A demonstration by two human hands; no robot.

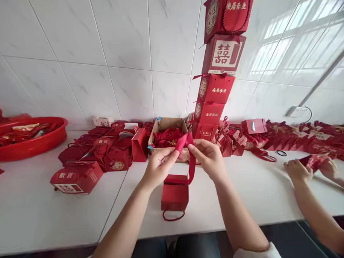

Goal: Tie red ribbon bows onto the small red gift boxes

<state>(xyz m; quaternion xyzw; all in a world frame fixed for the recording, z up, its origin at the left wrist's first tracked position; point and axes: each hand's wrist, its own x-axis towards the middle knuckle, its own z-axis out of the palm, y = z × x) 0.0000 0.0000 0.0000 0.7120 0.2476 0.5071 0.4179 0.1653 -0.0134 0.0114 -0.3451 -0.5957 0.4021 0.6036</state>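
A red ribbon [184, 141] is held up between my two hands, with a loop at the top and one tail [192, 169] hanging down on the right. My left hand [161, 164] pinches its left side between thumb and fingers. On the other side my right hand [209, 156] grips it near the loop. Below them a small red gift box [174, 197] lies on the white table, its dark red cord handle [173, 216] toward me. The ribbon tail reaches down to the box's upper right; whether it is attached there, I cannot tell.
Behind my hands stands a cardboard box [154, 137] of red ribbons. A tall stack of red boxes [215, 89] rises right of it. More red boxes [109, 147] and a red basin [27, 148] are leftward. At right, another person's hands [299, 170] hold a red item.
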